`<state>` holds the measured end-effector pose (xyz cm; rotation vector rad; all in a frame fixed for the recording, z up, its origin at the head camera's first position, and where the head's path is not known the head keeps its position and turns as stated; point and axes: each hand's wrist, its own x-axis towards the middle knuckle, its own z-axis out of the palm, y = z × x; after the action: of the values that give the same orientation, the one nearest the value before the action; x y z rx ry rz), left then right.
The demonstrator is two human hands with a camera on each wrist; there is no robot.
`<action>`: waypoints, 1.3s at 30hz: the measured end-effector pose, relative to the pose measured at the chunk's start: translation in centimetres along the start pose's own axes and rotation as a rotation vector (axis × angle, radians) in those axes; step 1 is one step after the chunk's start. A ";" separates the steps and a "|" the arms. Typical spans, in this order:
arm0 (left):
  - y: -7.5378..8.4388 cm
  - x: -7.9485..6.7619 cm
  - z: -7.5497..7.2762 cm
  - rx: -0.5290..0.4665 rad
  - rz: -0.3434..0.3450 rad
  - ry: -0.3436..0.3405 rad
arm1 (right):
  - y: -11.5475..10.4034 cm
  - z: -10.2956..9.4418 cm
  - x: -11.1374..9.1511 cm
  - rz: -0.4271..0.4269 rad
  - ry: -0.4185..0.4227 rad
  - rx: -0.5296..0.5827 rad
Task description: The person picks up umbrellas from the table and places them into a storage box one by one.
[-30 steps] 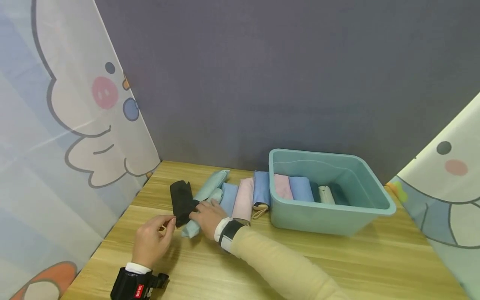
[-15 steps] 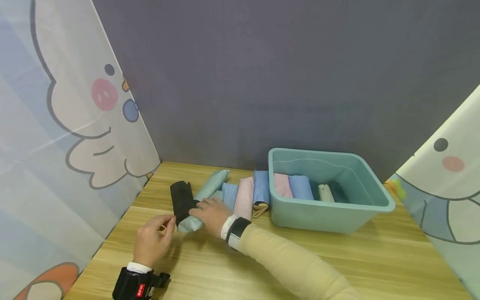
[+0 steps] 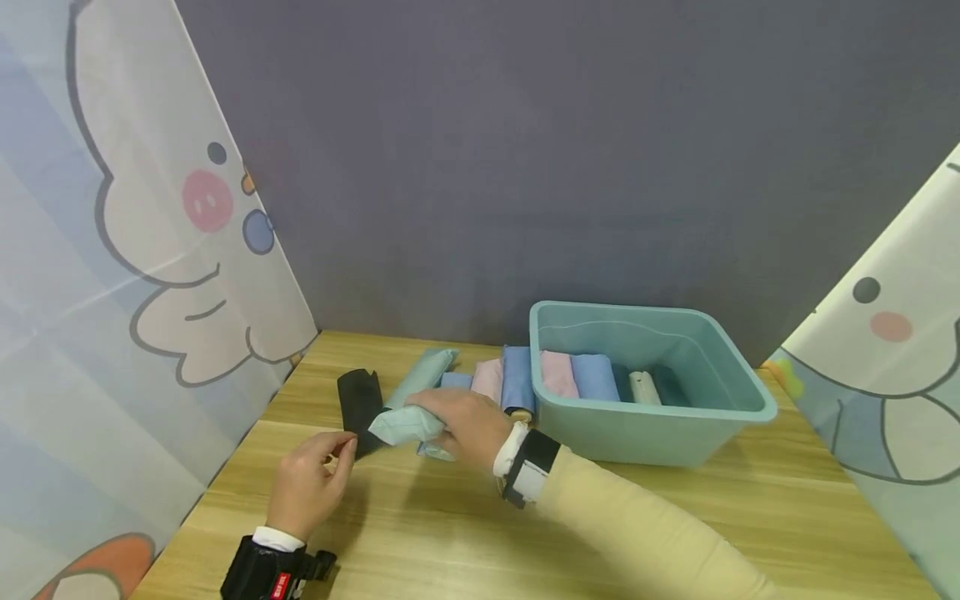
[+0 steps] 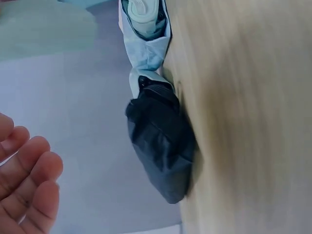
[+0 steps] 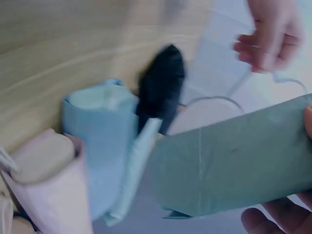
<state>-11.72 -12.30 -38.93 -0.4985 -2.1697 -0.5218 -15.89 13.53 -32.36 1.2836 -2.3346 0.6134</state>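
My right hand [image 3: 472, 429] grips a pale green folded umbrella [image 3: 408, 425] in its fabric sleeve, lifted off the table. Up close in the right wrist view, the umbrella [image 5: 239, 156] crosses in front of the fingers. My left hand [image 3: 311, 483] hovers by the near end of a black sleeved umbrella [image 3: 360, 404], fingers loosely bent. A gap separates those fingertips from the black umbrella [image 4: 161, 136] in the left wrist view. Another pale green sleeve [image 3: 425, 373] lies behind my right hand, which partly covers the blue one [image 3: 456, 380] and the pink one [image 3: 487, 379].
A teal bin [image 3: 652, 433] stands at the right, holding a pink roll [image 3: 558, 374], a blue roll [image 3: 595, 377], a cream one [image 3: 644, 388] and dark ones. Against its left wall lies a blue umbrella [image 3: 517, 379]. A grey panel [image 3: 480, 167] closes the back.
My right hand has taken hold of the pale green umbrella, lifted it and moved right, away from the black one. The left hand stays almost still.
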 end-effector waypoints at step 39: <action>16.6 13.7 7.5 -0.082 0.712 -0.352 | 13.6 -22.0 -9.0 0.937 0.268 0.537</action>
<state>-15.85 7.89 -29.04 -1.4191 -2.0978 -0.1284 -20.12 38.34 -21.58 0.1274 -2.5159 1.6560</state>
